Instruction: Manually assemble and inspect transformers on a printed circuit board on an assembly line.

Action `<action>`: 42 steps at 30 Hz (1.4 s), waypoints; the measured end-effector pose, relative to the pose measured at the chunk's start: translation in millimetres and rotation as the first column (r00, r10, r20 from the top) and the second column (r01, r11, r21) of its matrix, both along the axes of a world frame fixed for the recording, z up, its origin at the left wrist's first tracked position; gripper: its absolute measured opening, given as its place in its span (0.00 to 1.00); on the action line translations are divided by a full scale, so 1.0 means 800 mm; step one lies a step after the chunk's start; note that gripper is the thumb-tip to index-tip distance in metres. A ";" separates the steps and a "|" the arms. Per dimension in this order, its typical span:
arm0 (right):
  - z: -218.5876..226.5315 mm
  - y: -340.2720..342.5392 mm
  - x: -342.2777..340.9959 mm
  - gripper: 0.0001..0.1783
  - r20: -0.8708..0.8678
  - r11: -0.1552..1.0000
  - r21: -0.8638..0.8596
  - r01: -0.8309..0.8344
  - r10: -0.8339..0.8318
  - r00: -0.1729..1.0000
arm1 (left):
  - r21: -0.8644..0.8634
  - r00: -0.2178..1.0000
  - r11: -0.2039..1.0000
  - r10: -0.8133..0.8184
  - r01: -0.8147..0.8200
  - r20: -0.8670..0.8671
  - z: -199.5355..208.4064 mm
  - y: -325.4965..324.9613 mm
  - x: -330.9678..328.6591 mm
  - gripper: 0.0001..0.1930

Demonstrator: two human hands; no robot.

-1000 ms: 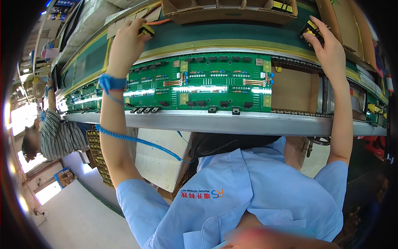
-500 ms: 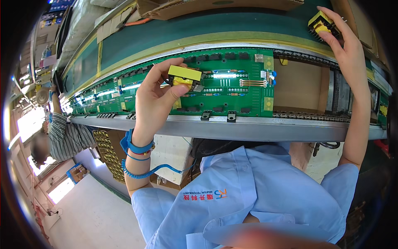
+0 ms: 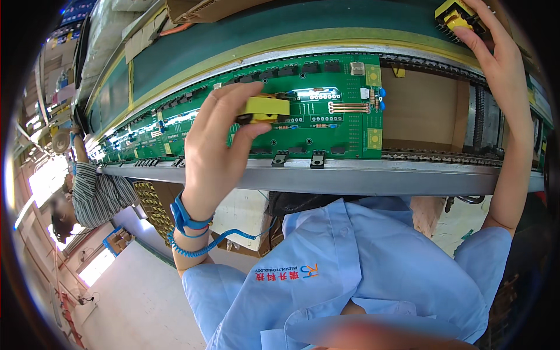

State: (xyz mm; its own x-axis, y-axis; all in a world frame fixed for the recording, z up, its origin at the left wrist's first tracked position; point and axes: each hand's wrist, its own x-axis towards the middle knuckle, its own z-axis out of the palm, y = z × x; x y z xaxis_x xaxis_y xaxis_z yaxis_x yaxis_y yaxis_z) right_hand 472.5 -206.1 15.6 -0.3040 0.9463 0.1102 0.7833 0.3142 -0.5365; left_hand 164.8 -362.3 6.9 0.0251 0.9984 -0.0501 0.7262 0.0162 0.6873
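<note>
My left hand (image 3: 219,149) grips a yellow and black transformer part (image 3: 263,109) just over the green circuit board (image 3: 338,125) that lies on the conveyor line. A blue coiled wrist strap (image 3: 189,224) wraps that wrist. My right hand (image 3: 496,55) reaches to the far right top and pinches a second yellow transformer part (image 3: 455,14) above the green belt surface. The board carries several black connectors, two yellow pads and small blue parts.
A grey metal rail (image 3: 361,178) runs along the conveyor's near edge. More green boards (image 3: 146,143) follow to the left. A brown cardboard panel (image 3: 423,111) sits right of the board. Another person in a striped shirt (image 3: 96,195) works at the far left. Cardboard boxes (image 3: 198,9) stand beyond the belt.
My left hand has come down from the far shelf with a yellow part and moved it right over the board. My right hand stays up at the far right with its part.
</note>
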 end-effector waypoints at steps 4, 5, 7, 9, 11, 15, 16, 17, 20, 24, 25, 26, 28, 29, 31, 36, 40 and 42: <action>-0.011 0.004 0.005 0.18 -0.015 0.996 0.069 -0.048 0.049 0.999 | 0.158 0.919 0.965 -0.137 0.208 -0.369 0.006 0.002 0.018 0.24; -0.010 0.003 0.004 0.18 -0.012 0.996 0.068 -0.051 0.052 0.999 | 0.175 0.912 0.958 -0.146 0.227 -0.384 0.006 0.003 0.019 0.24; -0.004 -0.002 -0.001 0.18 0.002 0.999 0.018 -0.043 0.043 0.999 | 0.145 0.911 0.961 -0.165 0.234 -0.378 0.012 0.006 0.019 0.23; -0.007 0.001 0.000 0.19 -0.002 0.999 0.014 -0.045 0.045 0.999 | 0.092 0.895 0.958 -0.215 0.271 -0.391 0.015 0.008 0.017 0.23; -0.009 0.001 0.001 0.19 -0.008 0.999 0.010 -0.052 0.052 0.999 | 0.072 0.881 0.964 -0.201 0.255 -0.429 0.016 0.007 0.022 0.22; -0.012 0.001 0.005 0.20 -0.028 0.998 0.021 -0.052 0.053 0.998 | 0.069 0.830 0.942 -0.252 0.328 -0.497 0.017 0.013 0.019 0.21; -0.012 0.002 0.005 0.20 -0.030 0.998 0.021 -0.055 0.056 0.998 | 0.071 0.831 0.944 -0.247 0.323 -0.499 0.018 0.016 0.017 0.21; -0.011 0.003 0.005 0.20 -0.031 0.998 0.023 -0.061 0.061 0.998 | 0.067 0.822 0.925 -0.296 0.373 -0.486 0.020 0.019 0.015 0.21; -0.010 0.002 0.002 0.21 -0.035 0.998 0.006 -0.057 0.057 0.998 | 0.072 0.827 0.925 -0.297 0.373 -0.477 0.016 0.015 0.021 0.21; -0.023 0.008 0.010 0.21 -0.011 0.991 0.096 -0.091 0.093 0.996 | 0.079 0.807 0.925 -0.281 0.373 -0.520 0.016 0.015 0.022 0.22; -0.024 0.011 0.010 0.20 0.034 0.978 0.172 -0.114 0.110 0.993 | 0.081 0.808 0.925 -0.279 0.371 -0.519 0.015 0.015 0.022 0.22; -0.021 0.010 0.009 0.20 0.036 0.978 0.173 -0.116 0.111 0.993 | 0.079 0.785 0.912 -0.299 0.402 -0.542 0.015 0.015 0.021 0.21; -0.009 0.003 0.003 0.20 -0.039 0.998 -0.027 -0.053 0.052 0.998 | 0.076 0.761 0.898 -0.320 0.434 -0.565 0.012 0.014 0.018 0.20; -0.005 0.004 0.000 0.20 -0.038 0.998 -0.026 -0.051 0.050 0.998 | 0.104 0.769 0.898 -0.302 0.429 -0.564 0.008 0.011 0.017 0.19; 0.000 0.005 -0.003 0.20 0.051 0.996 -0.068 -0.060 0.064 0.997 | 0.129 0.778 0.897 -0.286 0.422 -0.559 0.008 0.011 0.015 0.19; -0.015 0.010 0.008 0.20 0.027 0.992 0.063 -0.112 0.110 0.994 | -0.028 0.783 0.896 -0.402 0.443 -0.475 0.023 0.032 0.017 0.21; -0.005 0.005 -0.002 0.19 0.000 0.994 -0.077 -0.082 0.082 0.997 | -0.021 0.761 0.889 -0.404 0.458 -0.508 0.020 0.029 0.016 0.21; -0.007 0.007 -0.009 0.19 -0.015 0.994 -0.074 -0.076 0.075 0.997 | -0.033 0.781 0.902 -0.391 0.431 -0.487 0.015 0.028 0.014 0.21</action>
State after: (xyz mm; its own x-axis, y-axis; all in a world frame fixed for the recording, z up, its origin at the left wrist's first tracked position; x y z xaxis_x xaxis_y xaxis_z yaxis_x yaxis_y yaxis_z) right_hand 465.0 -200.5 9.8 -0.3741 0.9263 0.0447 0.7523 0.3313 -0.5695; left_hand 175.8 -340.3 18.5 0.4276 0.8996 -0.0891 0.8848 -0.3963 0.2451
